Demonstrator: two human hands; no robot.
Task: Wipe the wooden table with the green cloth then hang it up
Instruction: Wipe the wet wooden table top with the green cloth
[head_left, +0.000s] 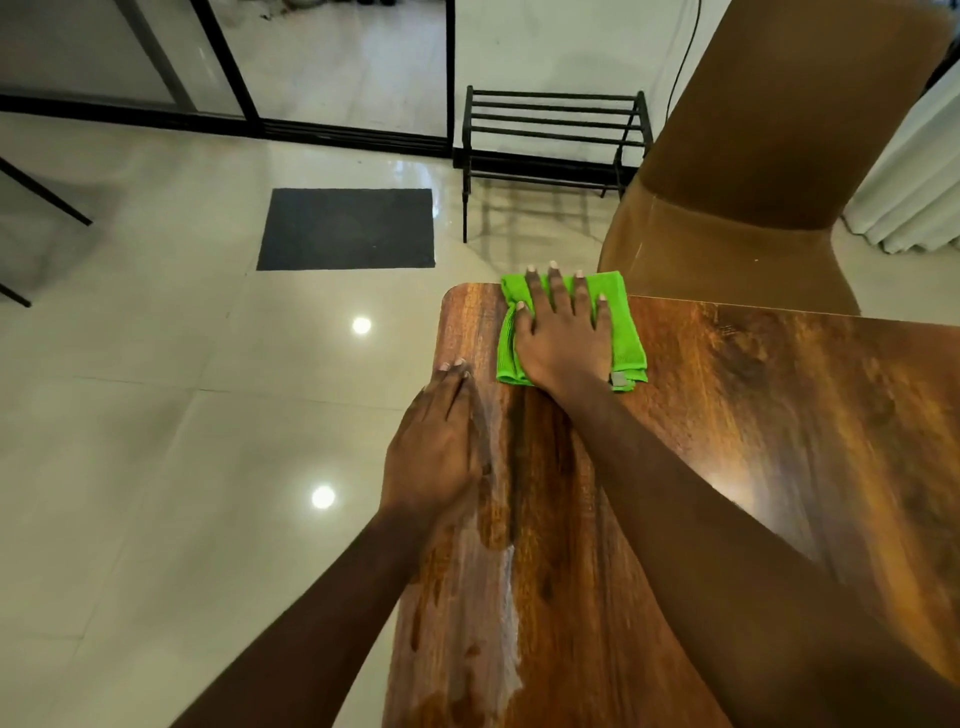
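While it lies flat under the person's palm: the green cloth (628, 332) is folded and sits at the far corner of the wooden table (753, 415), its far edge just over the table's edge
Right hand: the right hand (563, 338) lies palm down on top of the cloth, fingers stretched out and spread a little, the fingertips reaching the cloth's far edge; nothing is pinched
Cloth around that hand: green shows to both sides of the hand and beyond the fingers; a small grey tag (619, 379) sits at the near corner, just right of the wrist
Left hand: the left hand (441, 441) lies flat on the table's left edge, fingers held close together and pointing away from the person; it holds nothing
Between the hands: bare wood, the left hand nearer the person and well left of the cloth
Wet streak: a pale, shiny streak (493, 613) runs along the table beside the left hand and on behind its wrist, toward the person
Chair: a brown chair (753, 171) stands beyond the right hand and to its right, close against the table's far side
Rack: a black metal rack (556, 135) stands on the floor farther off, beyond the fingertips
Mat: a dark mat (347, 228) lies on the pale tiled floor (156, 415), beyond the left hand and to its left
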